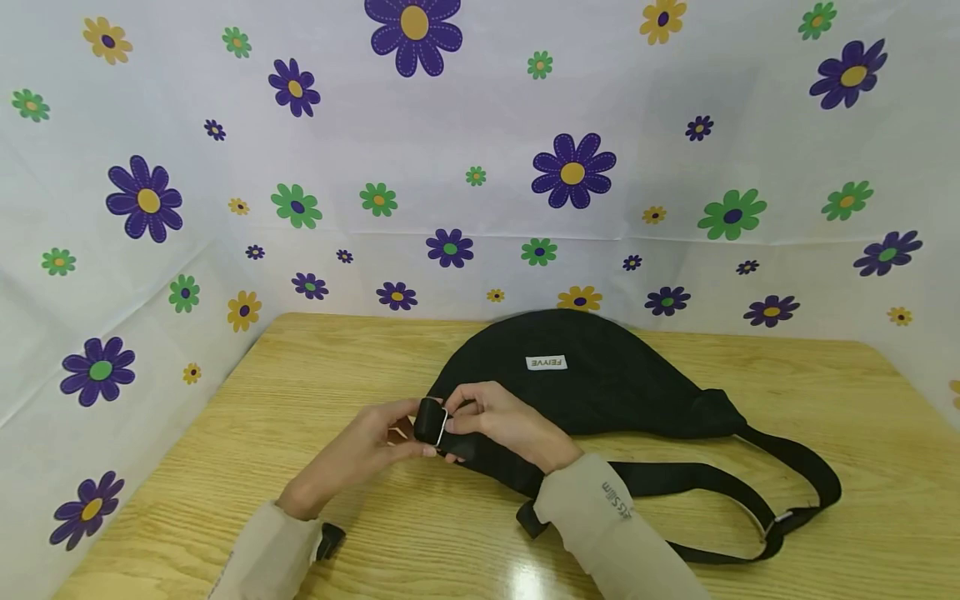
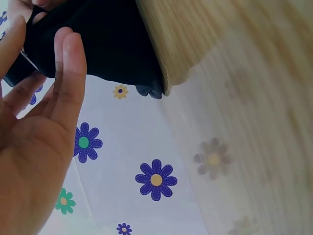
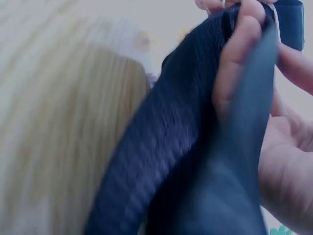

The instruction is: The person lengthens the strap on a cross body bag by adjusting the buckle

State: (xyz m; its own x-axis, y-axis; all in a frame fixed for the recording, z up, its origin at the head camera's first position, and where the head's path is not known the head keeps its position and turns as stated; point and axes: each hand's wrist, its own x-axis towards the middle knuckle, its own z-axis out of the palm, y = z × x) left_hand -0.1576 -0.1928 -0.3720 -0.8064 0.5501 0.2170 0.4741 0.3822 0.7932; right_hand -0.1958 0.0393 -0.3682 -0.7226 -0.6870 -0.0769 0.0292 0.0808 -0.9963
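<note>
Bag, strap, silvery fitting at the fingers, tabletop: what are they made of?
Bag: probably synthetic fabric, matte black; soft folds. Strap: likely nylon-type webbing, matte; flat, bends smoothly. Silvery fitting: likely metal, shiny; thin bright edge. Tabletop: wood or wood-look laminate, glossy; grain, glare spot.

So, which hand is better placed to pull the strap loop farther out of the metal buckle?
Probably the left hand: it holds the strap loop, while the right hand pinches at the metal buckle and could steady it.

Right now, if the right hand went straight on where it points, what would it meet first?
For the right hand, most likely the black strap loop just at its fingertips, then the left hand; exact depth is hard to judge.
</note>
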